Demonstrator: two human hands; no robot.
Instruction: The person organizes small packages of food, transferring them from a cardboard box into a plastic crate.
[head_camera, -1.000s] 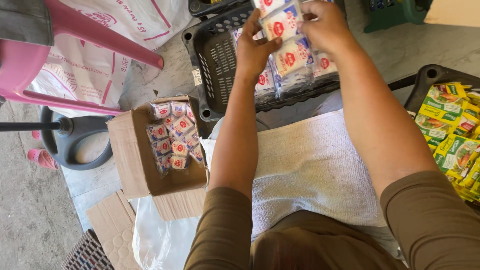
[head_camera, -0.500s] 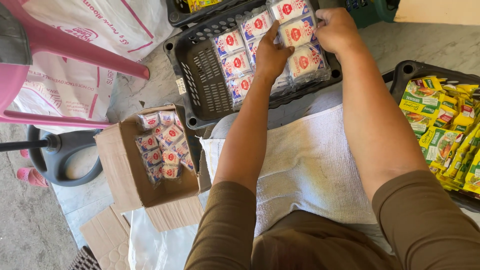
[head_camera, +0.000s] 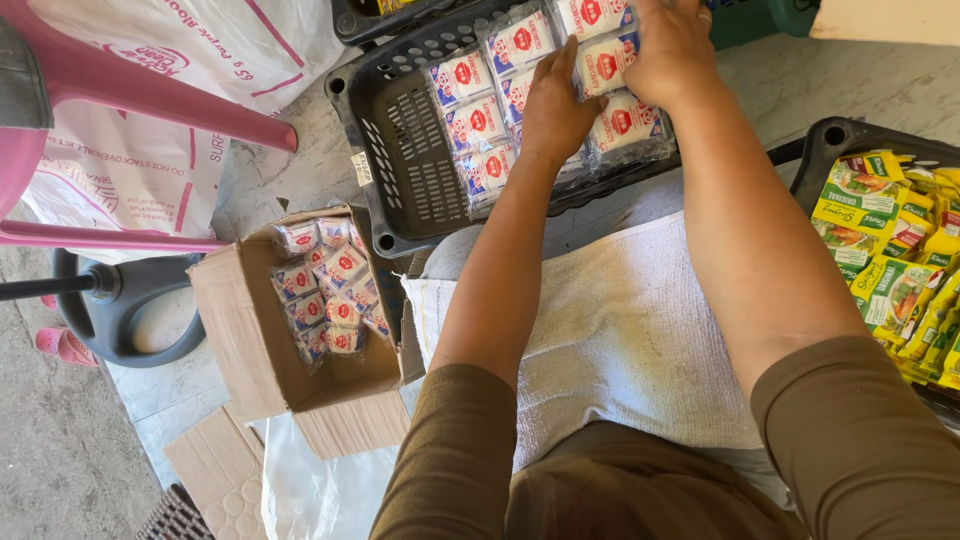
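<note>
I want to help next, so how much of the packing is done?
Several rows of white packets already lie in the black crate. Both hands, left and right, press on packets there now. The cardboard box holds more packets, and part of the crate is bare.

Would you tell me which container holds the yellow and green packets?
The dark crate at the right edge; the grey crate and cardboard box hold white packets.

I see both hands down in the dark plastic crate (head_camera: 400, 140) — left hand (head_camera: 553, 108) flat on the white-and-red sachet packs (head_camera: 478, 120), right hand (head_camera: 672, 50) pressing the packs beside it. Open cardboard box (head_camera: 250, 340) with more sachets at left; white towel (head_camera: 620, 330) across my lap.
</note>
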